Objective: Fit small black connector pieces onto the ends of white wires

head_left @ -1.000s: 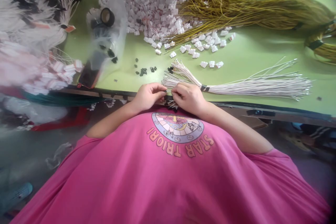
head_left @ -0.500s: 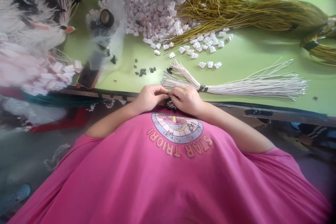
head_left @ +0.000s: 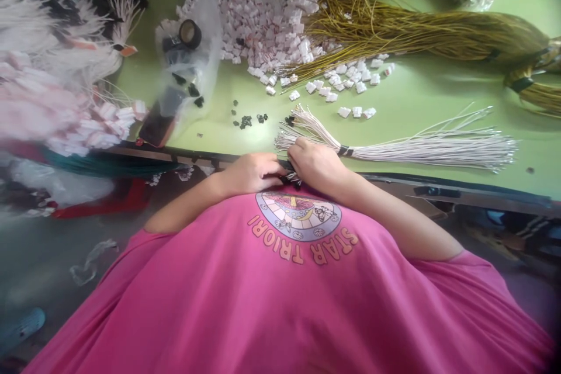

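My left hand (head_left: 254,174) is low by the table's front edge, its fingers stretched to the right with a gap between them; I see nothing in them. Close beside it, my right hand (head_left: 318,162) has its fingers curled and closed over the left end of a bundle of white wires (head_left: 407,149), pinching among the wire tips. Short wire ends poke out below that hand. A black band ties the bundle, which lies along the table's front. Several small black connector pieces (head_left: 246,121) lie left of the wire tips.
A heap of white connectors (head_left: 263,29) covers the far middle of the green table. Long yellow wires (head_left: 416,35) lie at the back right. Black tape (head_left: 190,34) rests on a clear plastic bag (head_left: 209,64). More white wires with connectors (head_left: 87,111) pile up at the left.
The fingertips of both hands were together; now they are apart. My right hand has moved onto the wire tips, and my left fingers have loosened and sit slightly lower. The view has shifted slightly.
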The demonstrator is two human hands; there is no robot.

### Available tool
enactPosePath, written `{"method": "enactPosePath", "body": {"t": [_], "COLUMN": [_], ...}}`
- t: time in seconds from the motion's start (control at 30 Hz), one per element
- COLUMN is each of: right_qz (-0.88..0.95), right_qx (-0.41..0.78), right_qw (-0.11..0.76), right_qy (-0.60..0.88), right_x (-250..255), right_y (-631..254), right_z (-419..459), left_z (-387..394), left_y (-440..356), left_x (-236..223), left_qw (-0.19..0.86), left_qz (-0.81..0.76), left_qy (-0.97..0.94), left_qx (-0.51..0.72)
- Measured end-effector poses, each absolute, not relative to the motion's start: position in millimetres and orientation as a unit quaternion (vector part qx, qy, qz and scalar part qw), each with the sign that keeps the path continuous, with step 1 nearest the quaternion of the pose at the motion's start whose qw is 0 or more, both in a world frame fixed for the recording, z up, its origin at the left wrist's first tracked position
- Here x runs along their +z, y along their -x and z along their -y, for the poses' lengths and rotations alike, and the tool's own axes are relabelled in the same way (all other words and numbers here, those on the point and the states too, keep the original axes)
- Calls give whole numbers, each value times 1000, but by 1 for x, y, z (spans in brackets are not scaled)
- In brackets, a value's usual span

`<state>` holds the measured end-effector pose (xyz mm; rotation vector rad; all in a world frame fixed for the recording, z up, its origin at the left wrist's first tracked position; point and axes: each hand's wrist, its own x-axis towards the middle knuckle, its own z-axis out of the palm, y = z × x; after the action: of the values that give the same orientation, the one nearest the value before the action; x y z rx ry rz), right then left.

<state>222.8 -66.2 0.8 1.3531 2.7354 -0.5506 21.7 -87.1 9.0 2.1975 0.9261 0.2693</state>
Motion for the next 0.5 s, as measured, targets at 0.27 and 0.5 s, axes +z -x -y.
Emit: {"method": "enactPosePath", "body": {"t": [0.27, 0.5], "right_qz": [-889, -883], "right_qx": [-158, -205], "right_qw": [21, -56], "right_qy": [-429, -419], "right_x": [-4, -7], "right_y": [-225, -232], "right_z": [73, 73], "left_z": [41, 33], "left_y": [41, 42], "left_x": [-13, -7], "left_qw": [128, 148], "left_qz": [-618, -636], "left_qy": [-744, -744], "left_qx": [217, 141]}}
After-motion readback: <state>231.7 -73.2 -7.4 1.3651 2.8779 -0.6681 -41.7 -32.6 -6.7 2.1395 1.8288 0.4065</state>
